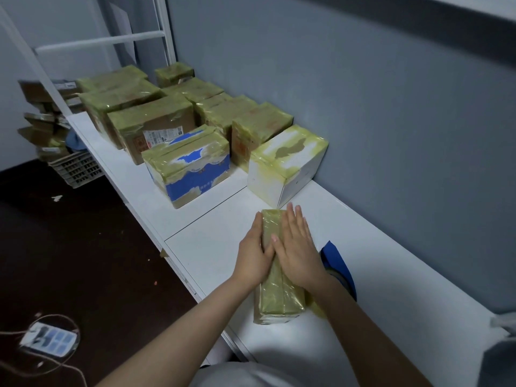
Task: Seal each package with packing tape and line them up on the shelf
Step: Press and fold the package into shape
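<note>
Shelf [212, 247]: white, running lower right to upper left.
Boxes [190, 163]: taped, clustered upper centre.
Package [279, 303]: taped, lower centre.

left grip [252, 256]: bare, forearm bare | right grip [297, 247]: bare, forearm bare, short nails | torso: plain grey garment [240, 375]

A long, narrow cardboard package [275, 301], wrapped all over in glossy yellowish tape, lay flat on the white shelf [212, 247]. Just past its far end stood a taped white box [287, 166]. Further along, more taped cardboard boxes [150, 121] stood in two rows.
</note>
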